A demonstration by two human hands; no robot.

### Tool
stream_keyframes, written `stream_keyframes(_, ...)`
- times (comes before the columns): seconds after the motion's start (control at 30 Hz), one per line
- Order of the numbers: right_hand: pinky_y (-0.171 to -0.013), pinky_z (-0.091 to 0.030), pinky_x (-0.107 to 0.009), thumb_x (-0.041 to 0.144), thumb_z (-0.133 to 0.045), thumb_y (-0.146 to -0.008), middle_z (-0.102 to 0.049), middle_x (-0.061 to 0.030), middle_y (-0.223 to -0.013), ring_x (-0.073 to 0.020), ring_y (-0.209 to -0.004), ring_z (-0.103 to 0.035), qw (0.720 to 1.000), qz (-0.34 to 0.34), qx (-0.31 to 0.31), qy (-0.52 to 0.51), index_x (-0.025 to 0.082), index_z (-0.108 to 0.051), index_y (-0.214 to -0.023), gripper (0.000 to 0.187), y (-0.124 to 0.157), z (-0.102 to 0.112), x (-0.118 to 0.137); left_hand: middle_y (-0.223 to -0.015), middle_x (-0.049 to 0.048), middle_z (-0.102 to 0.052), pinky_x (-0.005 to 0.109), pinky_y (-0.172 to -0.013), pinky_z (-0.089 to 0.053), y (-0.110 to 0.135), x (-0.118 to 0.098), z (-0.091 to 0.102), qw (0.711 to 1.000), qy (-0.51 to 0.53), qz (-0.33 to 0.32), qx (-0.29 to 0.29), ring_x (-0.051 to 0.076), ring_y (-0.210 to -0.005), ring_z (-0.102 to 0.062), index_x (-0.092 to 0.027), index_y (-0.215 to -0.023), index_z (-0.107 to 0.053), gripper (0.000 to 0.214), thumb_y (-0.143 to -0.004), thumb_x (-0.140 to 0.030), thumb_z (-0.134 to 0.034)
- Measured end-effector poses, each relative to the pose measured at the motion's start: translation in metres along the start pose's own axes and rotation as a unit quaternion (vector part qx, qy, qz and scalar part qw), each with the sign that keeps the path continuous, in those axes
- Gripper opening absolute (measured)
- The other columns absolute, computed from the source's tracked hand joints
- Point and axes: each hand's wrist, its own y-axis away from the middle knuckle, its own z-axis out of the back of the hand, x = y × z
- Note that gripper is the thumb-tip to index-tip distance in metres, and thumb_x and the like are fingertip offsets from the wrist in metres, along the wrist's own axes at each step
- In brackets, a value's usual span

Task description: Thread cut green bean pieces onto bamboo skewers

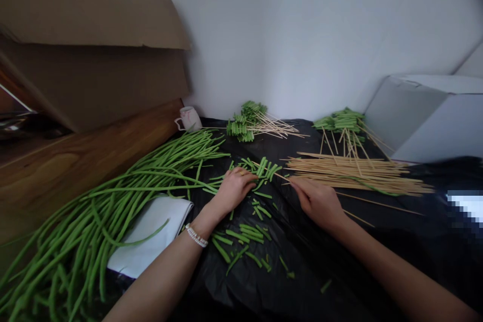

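Observation:
My left hand (234,188) rests fingers-down on a small row of cut green bean pieces (264,168) on the black plastic sheet (302,271). My right hand (317,200) is closed in a pinch on a thin bamboo skewer (277,175) whose tip runs into those pieces. More cut bean pieces (241,241) lie scattered between my forearms. A bead bracelet (196,236) circles my left wrist.
A large heap of long green beans (113,201) fills the left side, partly over a white cloth (151,234). Loose skewers (354,173) lie at the right. Two piles of finished bean skewers (249,123) (341,122) sit by the wall, near a white cup (187,117), cardboard box (90,45) and grey box (430,115).

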Motion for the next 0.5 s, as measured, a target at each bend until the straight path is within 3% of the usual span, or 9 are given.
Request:
stream_keyframes(0.13, -0.083, -0.054, -0.031, 0.024, -0.044, -0.093, -0.072, -0.006, -0.104, -0.0179, -0.091, -0.068, 1.0, -0.005, 0.004, -0.002, 0.021, -0.067, -0.111, 0.029, 0.0002, -0.0007, 0.0, -0.087, 0.0054, -0.069, 0.035, -0.083, -0.041, -0.0016, 0.0004, 0.0019, 0.998, 0.037, 0.035, -0.026, 0.022, -0.092, -0.057, -0.021, -0.087, -0.069, 0.012, -0.085, -0.03, -0.061)
stream_keyframes(0.27, -0.083, -0.054, -0.031, 0.022, -0.044, -0.093, -0.072, -0.0056, -0.105, -0.0173, -0.092, -0.068, 1.0, 0.0, 0.006, -0.002, 0.021, -0.066, -0.111, 0.029, 0.0006, -0.0013, -0.0001, -0.085, 0.0037, -0.067, 0.034, -0.084, -0.042, -0.0021, 0.0011, 0.0007, 0.995, 0.079, 0.044, -0.028, 0.021, -0.087, -0.058, -0.021, -0.095, -0.069, 0.015, -0.081, -0.024, -0.065)
stream_keyframes(0.37, -0.084, -0.054, -0.031, 0.022, -0.044, -0.093, -0.072, -0.0058, -0.105, -0.0175, -0.093, -0.068, 1.0, 0.005, 0.002, -0.001, 0.02, -0.066, -0.111, 0.028, 0.0007, -0.001, -0.0004, -0.087, 0.0051, -0.066, 0.035, -0.085, -0.043, -0.0015, 0.002, 0.001, 0.996, 0.077, 0.043, -0.025, 0.021, -0.087, -0.058, -0.021, -0.09, -0.071, 0.011, -0.082, -0.022, -0.063)
stream_keyframes(0.5, -0.083, -0.054, -0.03, 0.022, -0.045, -0.093, -0.072, -0.0053, -0.105, -0.0174, -0.093, -0.068, 1.0, 0.003, -0.002, -0.006, 0.021, -0.066, -0.112, 0.029, 0.0005, -0.0003, -0.0002, -0.092, 0.0065, -0.069, 0.036, -0.087, -0.043, -0.0032, 0.005, 0.0049, 0.976, 0.14, 0.109, -0.124, 0.021, -0.09, -0.059, -0.02, -0.09, -0.073, 0.013, -0.083, -0.022, -0.062)
